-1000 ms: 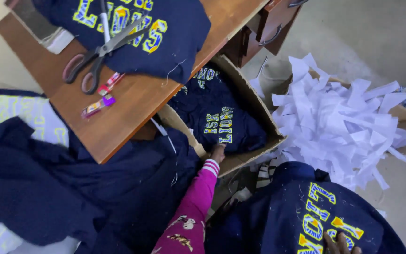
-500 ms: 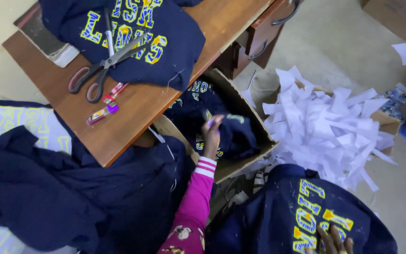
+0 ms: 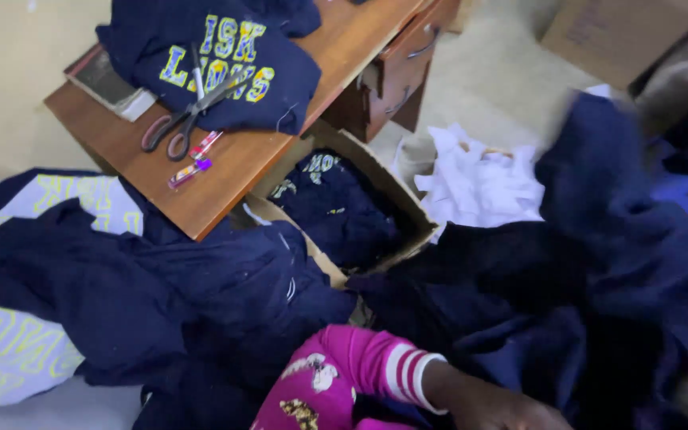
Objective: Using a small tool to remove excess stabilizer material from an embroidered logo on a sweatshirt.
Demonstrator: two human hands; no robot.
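Head view: looks down on the left hand [image 3: 503, 410] at the bottom edge, against a heaped dark navy fabric garment [image 3: 519, 302]
Grip: cannot tell; the fingers are cut off by the frame edge, so whether they clutch the cloth or only lie on it is hidden
Right hand: not in view
Garment: spreads up and to the right of the hand, its far right part blurred and lifted
Hand pose: forearm in a bright pink sleeve with white striped cuff [image 3: 360, 370] comes in from the lower left, wrist low, back of the hand upward
Doing it well: in my judgement the loose cloth wants a firm pinch on one layer only, pulled clear of the pile so no neighbouring pieces drag along
Beyond the hand: an open brown cardboard box [image 3: 396, 203] holding more navy garments, just past the heap
Further off: a brown wooden desk [image 3: 224, 183] with red-handled scissors [image 3: 189, 119]; white paper scraps [image 3: 479, 183] beside the box
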